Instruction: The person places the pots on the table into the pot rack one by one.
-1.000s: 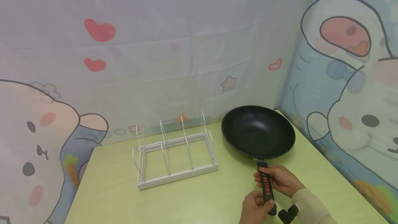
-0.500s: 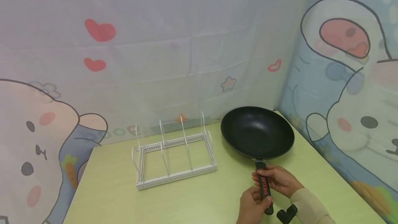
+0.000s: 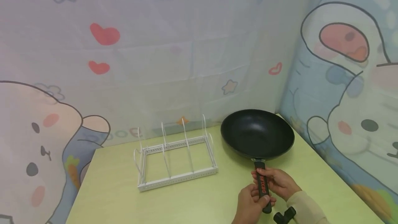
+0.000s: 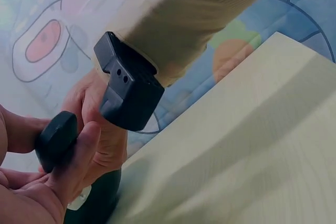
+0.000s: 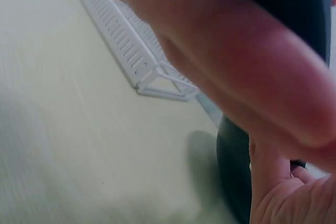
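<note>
A black frying pan (image 3: pixel 257 134), deep and round, sits at the right of the table with its handle (image 3: pixel 261 186) pointing toward me. Red lettering runs along that handle. My left hand (image 3: pixel 250 201) grips the handle near its end, thumb on top. Farther up, close to the pan's body, my right hand (image 3: pixel 281 182) holds the same handle, thumb across it and fingers beneath. In the left wrist view the handle's end (image 4: pixel 56 140) shows between the left thumb and fingers. Blurred fingers (image 5: pixel 252 72) fill much of the right wrist view, with the dark handle partly hidden behind them.
A white wire rack (image 3: pixel 177 179) with upright loops stands left of the pan on the pale yellow-green table (image 3: pixel 112 196). Cloth printed with cartoon figures (image 3: pixel 168 61) hangs behind and at the right side. A black wrist camera (image 4: pixel 131 90) is strapped over the right sleeve.
Both hands keep their hold on the handle. The handle's end and the hands have shifted slightly left. The whole head view has moved down a little.
</note>
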`<state>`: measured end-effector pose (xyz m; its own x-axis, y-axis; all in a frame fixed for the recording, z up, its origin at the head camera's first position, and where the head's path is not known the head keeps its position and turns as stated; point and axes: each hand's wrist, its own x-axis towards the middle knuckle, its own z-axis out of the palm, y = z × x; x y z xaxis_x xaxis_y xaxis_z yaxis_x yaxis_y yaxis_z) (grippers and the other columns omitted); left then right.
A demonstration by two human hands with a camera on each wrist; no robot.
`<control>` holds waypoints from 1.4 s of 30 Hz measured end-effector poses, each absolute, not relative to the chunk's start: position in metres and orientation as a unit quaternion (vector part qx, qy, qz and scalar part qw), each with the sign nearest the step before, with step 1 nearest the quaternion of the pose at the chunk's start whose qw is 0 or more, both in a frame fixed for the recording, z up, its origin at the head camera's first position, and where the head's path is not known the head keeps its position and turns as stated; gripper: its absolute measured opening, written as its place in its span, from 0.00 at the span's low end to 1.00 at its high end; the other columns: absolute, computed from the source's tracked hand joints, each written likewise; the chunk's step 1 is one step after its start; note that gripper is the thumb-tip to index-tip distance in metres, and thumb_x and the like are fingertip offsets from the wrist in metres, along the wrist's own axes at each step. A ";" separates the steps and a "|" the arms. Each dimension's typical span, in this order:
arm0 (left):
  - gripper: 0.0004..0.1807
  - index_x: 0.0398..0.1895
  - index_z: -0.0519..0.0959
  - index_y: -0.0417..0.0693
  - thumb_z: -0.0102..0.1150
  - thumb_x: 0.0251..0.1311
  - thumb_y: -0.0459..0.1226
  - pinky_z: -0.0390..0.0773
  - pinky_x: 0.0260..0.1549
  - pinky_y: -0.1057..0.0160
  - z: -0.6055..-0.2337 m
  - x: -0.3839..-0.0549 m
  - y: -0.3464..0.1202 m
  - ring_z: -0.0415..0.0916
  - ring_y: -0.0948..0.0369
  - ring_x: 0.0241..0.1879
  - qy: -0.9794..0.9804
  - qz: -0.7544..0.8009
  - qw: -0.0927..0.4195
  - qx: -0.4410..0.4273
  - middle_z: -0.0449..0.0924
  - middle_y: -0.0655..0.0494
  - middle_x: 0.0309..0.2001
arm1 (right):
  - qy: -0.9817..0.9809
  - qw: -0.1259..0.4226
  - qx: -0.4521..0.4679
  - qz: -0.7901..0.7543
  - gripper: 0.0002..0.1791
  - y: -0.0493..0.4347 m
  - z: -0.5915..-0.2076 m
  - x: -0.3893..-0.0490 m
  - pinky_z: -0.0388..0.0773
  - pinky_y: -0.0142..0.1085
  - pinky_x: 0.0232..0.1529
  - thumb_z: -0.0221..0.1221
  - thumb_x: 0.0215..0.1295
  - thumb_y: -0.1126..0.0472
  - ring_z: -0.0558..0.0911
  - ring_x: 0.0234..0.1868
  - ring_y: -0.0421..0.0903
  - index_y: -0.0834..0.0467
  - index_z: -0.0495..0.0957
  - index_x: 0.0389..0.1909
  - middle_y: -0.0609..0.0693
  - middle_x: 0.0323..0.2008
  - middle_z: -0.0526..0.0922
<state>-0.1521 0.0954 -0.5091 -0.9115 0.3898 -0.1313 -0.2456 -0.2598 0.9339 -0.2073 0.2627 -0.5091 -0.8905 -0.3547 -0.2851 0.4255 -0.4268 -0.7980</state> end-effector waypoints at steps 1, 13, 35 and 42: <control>0.16 0.51 0.76 0.30 0.56 0.58 0.19 0.87 0.40 0.63 -0.509 -0.152 0.095 0.89 0.46 0.40 0.574 0.791 0.202 0.063 0.85 0.39 0.40 | 0.485 0.228 0.038 -0.843 0.22 0.262 -0.509 -0.207 0.83 0.32 0.52 0.52 0.75 0.66 0.87 0.45 0.39 0.69 0.59 0.64 0.48 0.41 0.87; 0.18 0.55 0.76 0.29 0.57 0.61 0.22 0.86 0.41 0.67 -0.485 -0.151 0.079 0.89 0.52 0.42 0.597 0.771 0.157 0.159 0.86 0.40 0.42 | 0.524 0.188 0.002 -0.831 0.06 0.252 -0.470 -0.205 0.82 0.31 0.53 0.53 0.75 0.64 0.87 0.45 0.39 0.57 0.75 0.48 0.46 0.43 0.87; 0.24 0.63 0.74 0.32 0.56 0.62 0.24 0.86 0.44 0.63 -0.443 -0.154 0.058 0.89 0.57 0.43 0.579 0.774 0.123 0.225 0.84 0.30 0.47 | 0.394 0.195 -0.103 -0.892 0.21 0.239 -0.433 -0.210 0.82 0.36 0.57 0.38 0.83 0.57 0.87 0.54 0.46 0.55 0.80 0.56 0.54 0.51 0.87; 0.24 0.63 0.74 0.31 0.56 0.62 0.25 0.85 0.44 0.66 -0.437 -0.146 0.054 0.88 0.64 0.41 0.559 0.783 0.104 0.252 0.81 0.23 0.48 | 0.257 0.245 -0.190 -0.915 0.29 0.229 -0.438 -0.218 0.79 0.36 0.62 0.28 0.83 0.56 0.83 0.59 0.46 0.59 0.76 0.64 0.57 0.56 0.83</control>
